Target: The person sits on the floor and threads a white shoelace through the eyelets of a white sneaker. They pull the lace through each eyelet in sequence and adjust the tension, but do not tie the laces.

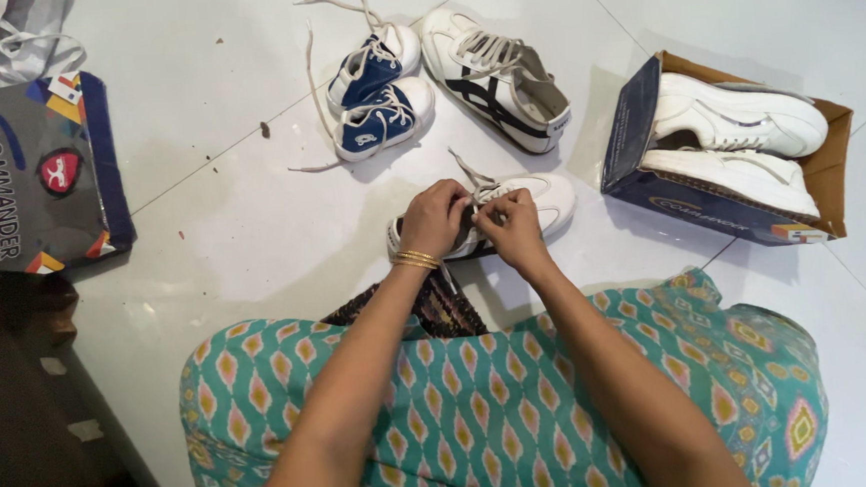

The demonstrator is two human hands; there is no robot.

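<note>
White sneaker (541, 199) lies on the floor (231, 216), near centre, toe pointing right. Left hand (434, 220) and right hand (510, 221) both rest on its lacing area, grip pinched closed on the white laces (471, 179). Far side: pair of small blue shoes (379, 91), a second white sneaker (493, 74). Right: open shoebox (649, 175).

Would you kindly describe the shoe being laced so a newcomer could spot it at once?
On the pale tiled floor, look just beyond the person's knees, left of the open shoe box. There lies a white sneaker on its own, with the left hand and right hand on its laces; the other shoes lie untouched.
</note>
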